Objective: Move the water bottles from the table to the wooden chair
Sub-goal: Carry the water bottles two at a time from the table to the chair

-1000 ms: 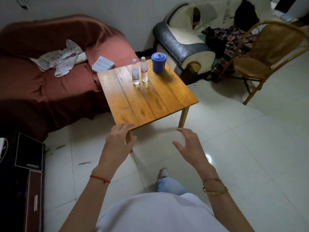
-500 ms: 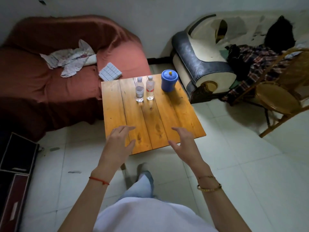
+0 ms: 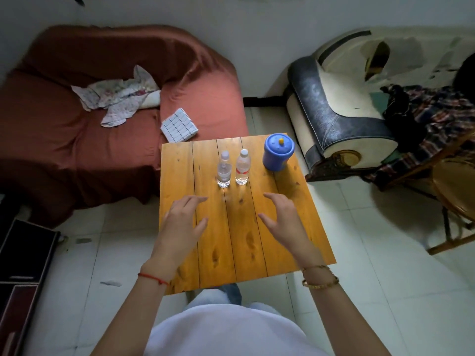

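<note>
Two small clear water bottles stand upright side by side on the far half of a low wooden table: the left bottle and the right bottle with a red label. My left hand and my right hand hover over the table's middle, fingers spread, each a short way short of the bottles and touching neither. The wooden chair stands at the right edge of the view, partly cut off.
A blue lidded jar stands on the table right of the bottles. A red-covered sofa with cloths lies left, a worn armchair with clothes at the back right. Dark boxes sit on the tiled floor at left.
I have come closer to the table. Both hands have moved forward from its near edge to over its middle, nearer the bottles. The bottles have not moved.
</note>
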Available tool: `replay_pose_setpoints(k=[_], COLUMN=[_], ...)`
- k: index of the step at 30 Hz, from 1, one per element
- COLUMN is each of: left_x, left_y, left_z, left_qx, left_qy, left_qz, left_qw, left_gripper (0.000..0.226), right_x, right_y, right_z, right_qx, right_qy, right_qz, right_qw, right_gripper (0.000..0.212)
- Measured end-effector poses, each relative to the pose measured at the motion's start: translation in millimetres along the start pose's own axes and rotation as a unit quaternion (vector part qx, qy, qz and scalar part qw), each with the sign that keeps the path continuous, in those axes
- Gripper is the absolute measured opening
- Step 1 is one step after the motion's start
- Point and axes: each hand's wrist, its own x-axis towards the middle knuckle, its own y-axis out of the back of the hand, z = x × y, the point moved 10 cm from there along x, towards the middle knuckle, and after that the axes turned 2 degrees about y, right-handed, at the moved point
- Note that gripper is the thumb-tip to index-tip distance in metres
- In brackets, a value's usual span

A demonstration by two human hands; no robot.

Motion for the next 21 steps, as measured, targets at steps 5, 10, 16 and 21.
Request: replay_pose_setpoints(k=[5,10,16,21], left_x=[76,144,214,259], left_y=[-3,-23,-64,-105], left_z=[-8,-15,-23,-36], left_qx=[0.009,0.027,0.051,0.077], left_qy=[0.025,0.042,0.053,0.064], left_qz=[-0.01,-0.03,-0.053,-0.085], left_qw=[1.0,0.998,0.996,0.991], left_gripper=[0.045,0.045,0.046,0.052], right_x=[82,158,233,278], right_y=[3,-2,-30,-62], right_z=[-1,3,20,38], right_qx=[-0.007,-0.022,-0.047,-0.075], right_qy=[0.014,0.03,0.034,0.031], right_qz=[-0.004,-0.018,-0.055,-0.098], right_qw=[1.0,0.999,0.997,0.992], right_gripper=[0.051,0.049,0.046,0.045])
